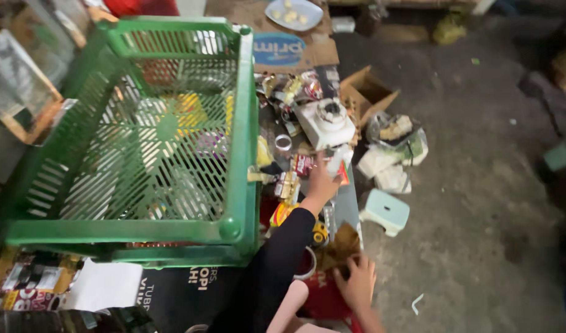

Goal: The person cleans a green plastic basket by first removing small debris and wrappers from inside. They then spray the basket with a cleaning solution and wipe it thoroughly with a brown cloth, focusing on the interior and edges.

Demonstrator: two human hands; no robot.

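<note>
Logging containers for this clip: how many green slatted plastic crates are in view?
1: a large green slatted plastic crate tipped on its side at the left, beside the person's left hand reaching into the clutter. Others may be hidden out of frame.

dim, flat indoor light w/ dark floor on the right, soft motion blur throughout, wide-angle warp at edges.

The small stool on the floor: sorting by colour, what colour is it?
Pale mint green stool, seen in the head view.
</note>
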